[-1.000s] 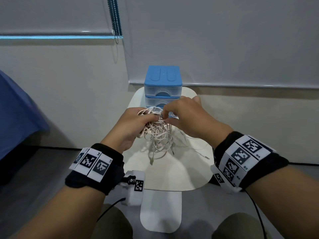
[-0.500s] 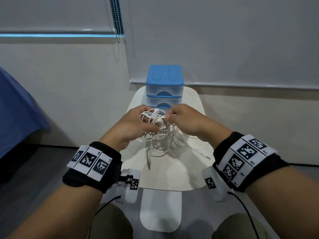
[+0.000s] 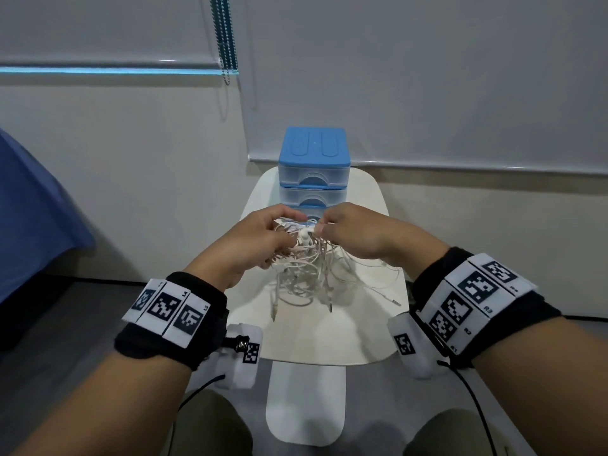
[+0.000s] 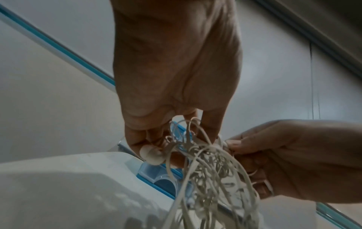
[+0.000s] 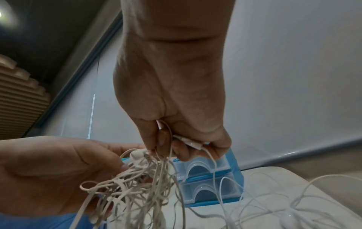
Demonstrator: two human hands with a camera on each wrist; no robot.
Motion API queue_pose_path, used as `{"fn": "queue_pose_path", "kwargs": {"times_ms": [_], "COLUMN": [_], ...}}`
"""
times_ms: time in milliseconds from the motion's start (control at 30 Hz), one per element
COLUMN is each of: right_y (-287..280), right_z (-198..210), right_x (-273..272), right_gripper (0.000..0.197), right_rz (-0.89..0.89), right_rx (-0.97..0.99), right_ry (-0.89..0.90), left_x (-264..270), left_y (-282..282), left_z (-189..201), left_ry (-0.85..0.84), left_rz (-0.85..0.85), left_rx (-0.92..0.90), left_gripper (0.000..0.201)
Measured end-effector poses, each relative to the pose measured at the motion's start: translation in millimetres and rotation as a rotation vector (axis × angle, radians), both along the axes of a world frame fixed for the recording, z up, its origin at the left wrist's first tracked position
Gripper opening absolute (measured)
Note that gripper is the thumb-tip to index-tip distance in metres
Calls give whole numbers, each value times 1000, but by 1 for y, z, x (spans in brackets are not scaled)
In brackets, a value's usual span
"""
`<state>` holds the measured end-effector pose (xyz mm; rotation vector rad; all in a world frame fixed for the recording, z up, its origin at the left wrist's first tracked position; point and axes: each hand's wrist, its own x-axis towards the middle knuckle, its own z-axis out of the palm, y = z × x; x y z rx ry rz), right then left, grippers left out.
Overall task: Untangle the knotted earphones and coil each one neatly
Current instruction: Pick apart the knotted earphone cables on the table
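A knotted bundle of white earphone cables (image 3: 307, 261) hangs between both hands above a small white table (image 3: 316, 337). My left hand (image 3: 260, 240) grips the left side of the tangle, fingers curled round several loops (image 4: 188, 139), with an earbud (image 4: 151, 155) at its fingertips. My right hand (image 3: 348, 230) pinches cables at the top right of the tangle (image 5: 162, 139) and holds an inline remote (image 5: 191, 143) in its curled fingers. Loose strands and two plugs dangle down to the tabletop (image 3: 329, 304). One thin cable with a jack (image 3: 396, 302) trails right across the table.
A blue-lidded clear plastic drawer unit (image 3: 314, 172) stands at the back of the table, just behind the hands. A white wall and roller blind with a bead chain (image 3: 227, 37) lie beyond. A blue cloth (image 3: 29, 209) is at the left.
Both hands have lifted slightly and moved a little apart at the top of the tangle, the right hand shifting to the right. The bundle stays held by both.
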<state>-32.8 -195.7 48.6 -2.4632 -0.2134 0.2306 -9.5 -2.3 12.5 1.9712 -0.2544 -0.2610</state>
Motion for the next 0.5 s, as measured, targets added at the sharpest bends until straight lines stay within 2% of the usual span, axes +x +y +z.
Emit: {"fn": "queue_pose_path", "kwargs": {"times_ms": [133, 300, 500], "right_y": [-1, -5, 0], "right_z": [-2, -11, -16], "right_x": [3, 3, 4], "right_gripper": [25, 19, 18], "right_rz": [-23, 20, 74], "right_rx": [151, 466, 475], "right_ry": [9, -8, -53], "left_x": [-3, -1, -4], "left_y": [-2, -2, -3], "left_z": [2, 6, 8], "left_ry": [-74, -49, 20], "left_rz": [-35, -47, -121], "left_rx": [-12, -94, -137], "left_gripper": [41, 25, 28]}}
